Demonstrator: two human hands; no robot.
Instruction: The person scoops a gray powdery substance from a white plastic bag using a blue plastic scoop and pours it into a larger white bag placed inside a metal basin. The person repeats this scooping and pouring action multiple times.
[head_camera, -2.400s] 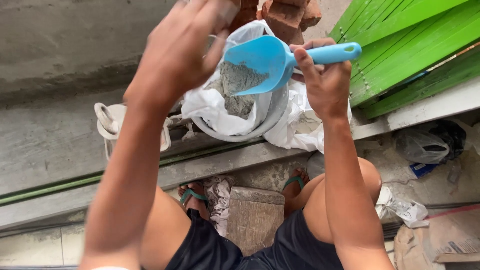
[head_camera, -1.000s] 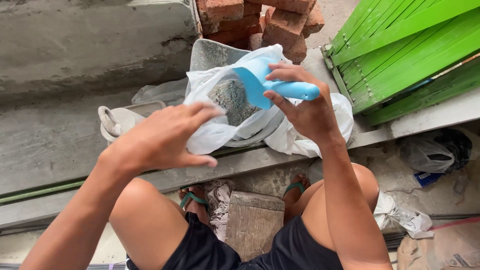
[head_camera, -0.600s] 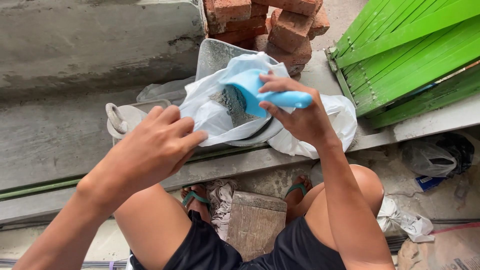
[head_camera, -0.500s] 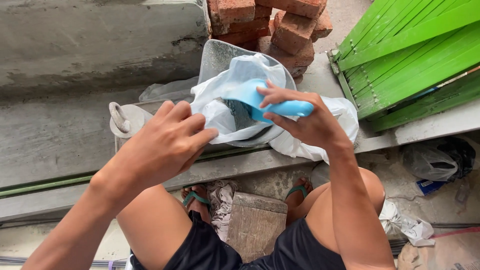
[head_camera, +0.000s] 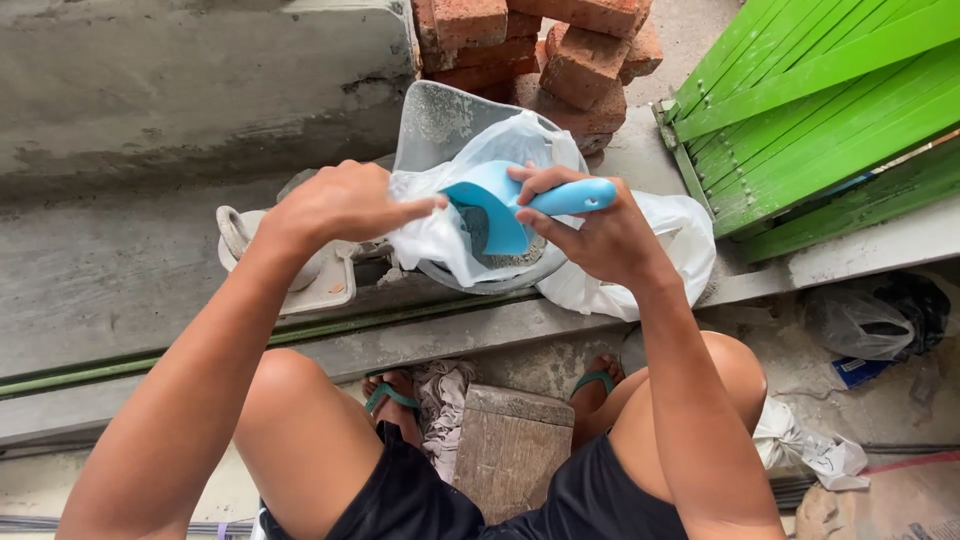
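My right hand (head_camera: 590, 230) grips the handle of a light blue plastic scoop (head_camera: 505, 205), whose blade points down into a white plastic bag (head_camera: 450, 235) of grey powder. The bag sits in a pale plastic basin (head_camera: 440, 120) on a concrete ledge. My left hand (head_camera: 345, 205) pinches the bag's left edge and holds its mouth apart. Some grey powder shows under the scoop blade.
Red bricks (head_camera: 560, 45) are stacked behind the basin. Green wooden slats (head_camera: 820, 110) lean at the right. A small white container (head_camera: 320, 280) sits left of the bag. A wooden block (head_camera: 510, 450) lies between my feet, and bags (head_camera: 870, 320) litter the floor at right.
The scoop, earlier raised with powder on it, has come down into the bag. My left hand dropped from high in front of the camera and took hold of the bag's edge.
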